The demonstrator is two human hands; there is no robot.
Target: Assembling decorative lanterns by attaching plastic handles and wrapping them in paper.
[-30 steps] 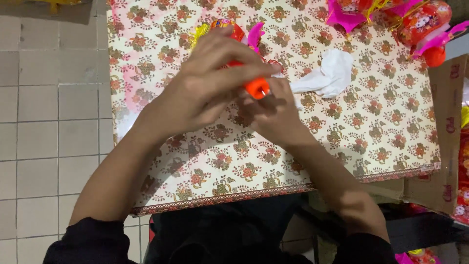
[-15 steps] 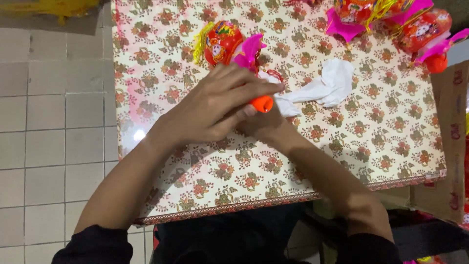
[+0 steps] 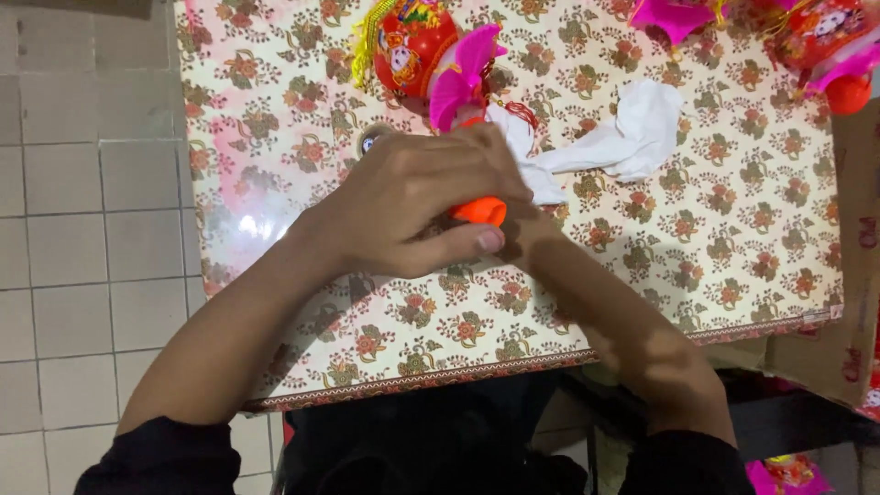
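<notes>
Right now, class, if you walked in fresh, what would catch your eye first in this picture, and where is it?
First, the two hands meeting mid-table: the left hand lies over the right hand, both closed around a small orange piece. Just beyond them, at the far edge of the flowered tablecloth, stands a red lantern toy with a pink fin. A crumpled white cloth lies to its right.

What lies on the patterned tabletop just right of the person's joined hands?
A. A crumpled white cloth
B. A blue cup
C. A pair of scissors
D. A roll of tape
A: a crumpled white cloth lies on the floral tabletop, reaching right from where the left hand covers a small orange piece.
</notes>
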